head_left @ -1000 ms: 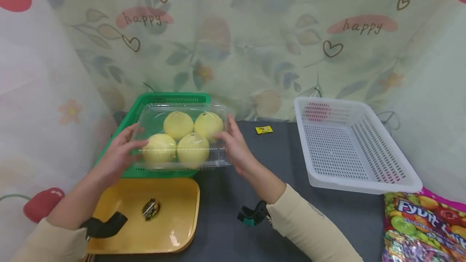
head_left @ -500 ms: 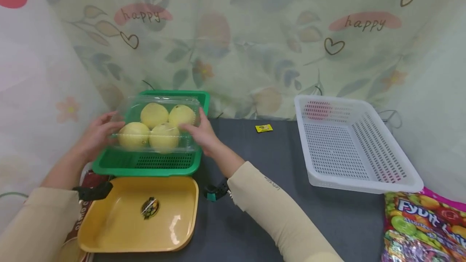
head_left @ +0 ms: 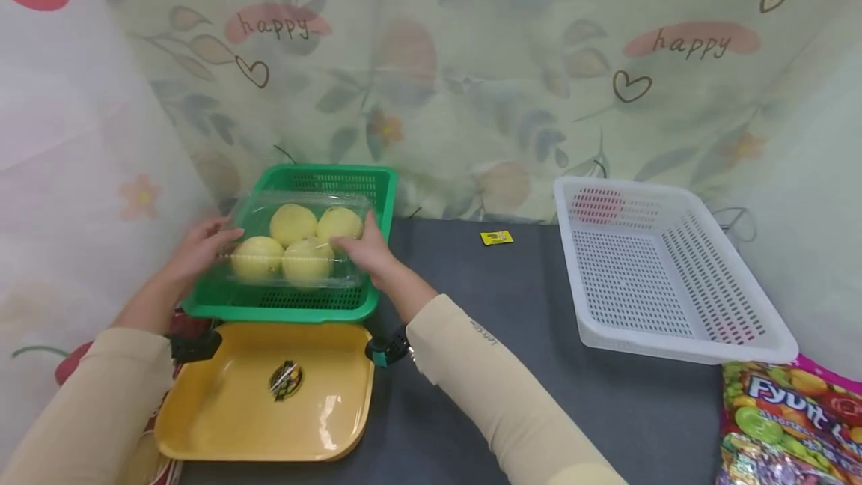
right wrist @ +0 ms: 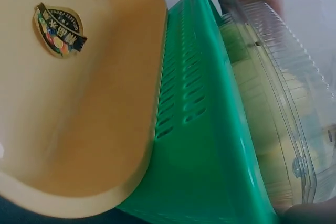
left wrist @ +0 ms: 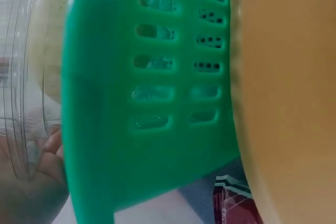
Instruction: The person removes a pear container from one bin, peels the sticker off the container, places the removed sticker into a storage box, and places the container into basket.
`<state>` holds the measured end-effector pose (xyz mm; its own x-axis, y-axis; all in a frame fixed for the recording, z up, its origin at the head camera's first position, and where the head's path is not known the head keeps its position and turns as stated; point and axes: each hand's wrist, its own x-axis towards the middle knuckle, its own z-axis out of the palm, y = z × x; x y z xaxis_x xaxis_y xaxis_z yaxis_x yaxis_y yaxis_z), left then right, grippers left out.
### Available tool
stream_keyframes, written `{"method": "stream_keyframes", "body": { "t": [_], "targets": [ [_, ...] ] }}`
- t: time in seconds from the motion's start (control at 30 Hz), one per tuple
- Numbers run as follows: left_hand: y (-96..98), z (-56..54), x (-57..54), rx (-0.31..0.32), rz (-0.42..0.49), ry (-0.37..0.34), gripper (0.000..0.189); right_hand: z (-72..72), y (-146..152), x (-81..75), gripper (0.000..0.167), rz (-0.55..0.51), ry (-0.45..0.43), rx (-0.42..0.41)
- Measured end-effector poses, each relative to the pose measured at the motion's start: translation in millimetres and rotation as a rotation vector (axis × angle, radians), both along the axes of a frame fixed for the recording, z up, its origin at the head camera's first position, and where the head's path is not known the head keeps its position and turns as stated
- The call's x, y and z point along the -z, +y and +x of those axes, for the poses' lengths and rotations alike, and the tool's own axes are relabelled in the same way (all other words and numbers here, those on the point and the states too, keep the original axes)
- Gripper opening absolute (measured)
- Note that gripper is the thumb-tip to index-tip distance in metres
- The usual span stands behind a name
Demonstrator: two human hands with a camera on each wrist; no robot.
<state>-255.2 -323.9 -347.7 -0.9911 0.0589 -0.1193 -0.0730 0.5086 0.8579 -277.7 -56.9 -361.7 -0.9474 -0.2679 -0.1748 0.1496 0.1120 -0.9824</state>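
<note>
A clear plastic clamshell box with several pale yellow round fruits inside is held over the green basket. My left hand grips its left end, thumb on top. At the right end my right hand holds it the same way, with fingers partly hidden behind the box. In the left wrist view, fingertips show beneath the box edge. The right wrist view has the box's side beyond the basket rim; whether it touches the basket inside cannot be told.
A yellow tray with a round label stands in front of the green basket. To the right are a white perforated basket and a colourful candy bag. A small yellow packet lies on the dark table. Patterned cloth hangs behind.
Both hands have carried the box of fruit leftward over the green basket. During the last half second it has come slightly lower, and the camera view has shifted a little.
</note>
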Motion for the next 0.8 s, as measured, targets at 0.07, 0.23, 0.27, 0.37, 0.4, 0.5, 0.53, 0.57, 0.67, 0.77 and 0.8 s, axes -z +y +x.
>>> {"method": "stream_keyframes", "body": {
  "t": [0.07,0.23,0.27,0.37,0.4,0.5,0.53,0.57,0.67,0.77,0.8],
  "targets": [
    [0.7,0.0,0.0,0.007,-0.02,-0.024,0.072,0.3,-0.8,-0.7,0.087,0.017,0.006,0.002],
    [2.5,-0.5,1.0,0.027,-0.038,-0.02,0.072,1.2,-4.4,-0.4,0.084,0.089,0.054,0.079],
    [2.6,-0.4,1.6,0.025,-0.048,-0.013,0.073,1.6,-5.5,-0.1,0.084,0.105,0.074,0.099],
    [3.1,-0.1,4.7,0.011,-0.057,0.012,0.073,4.1,-8.6,1.6,0.081,0.16,0.126,0.144],
    [3.5,0.1,6.0,0.005,-0.057,0.02,0.072,4.8,-9.7,2.4,0.079,0.175,0.141,0.157],
    [4.9,0.7,8.4,-0.011,-0.053,0.021,0.072,6.1,-11.7,4.0,0.076,0.222,0.168,0.172],
    [5.4,1.0,8.5,-0.014,-0.051,0.018,0.072,6.2,-12.1,3.9,0.076,0.24,0.171,0.171],
    [5.7,1.1,8.5,-0.014,-0.049,0.015,0.072,6.1,-12.5,3.4,0.075,0.26,0.174,0.169],
    [6.9,2.4,6.1,-0.005,-0.046,0.005,0.072,5.0,-12.7,0.3,0.074,0.341,0.166,0.141],
    [8.9,3.7,3.4,-0.015,-0.069,0.018,0.07,4.3,-12.3,-4.2,0.073,0.414,0.161,0.108],
    [10.2,4.3,2.4,-0.025,-0.08,0.026,0.069,4.4,-12.1,-5.8,0.072,0.427,0.158,0.097]
  ]
}}
